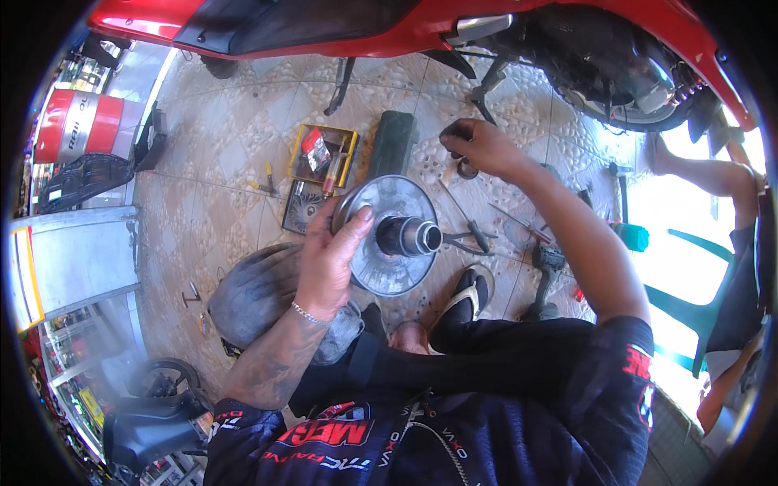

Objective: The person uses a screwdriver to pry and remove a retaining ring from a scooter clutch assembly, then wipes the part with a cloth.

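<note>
The left hand [331, 267] is closed on the rim of a metal pulley [403, 236], held centrally, nearer than the green case [391, 144]. The right hand [484, 148] is held farther right, fingers curled; whether anything is gripped cannot be told.

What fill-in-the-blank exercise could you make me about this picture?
The person's ____ hand holds the round metal disc.
A bracelet circles that arm's ____.
The long case beyond the disc is dark ____.
The open box left of that case has a ____ rim.
Missing words: left; wrist; green; yellow.
</note>
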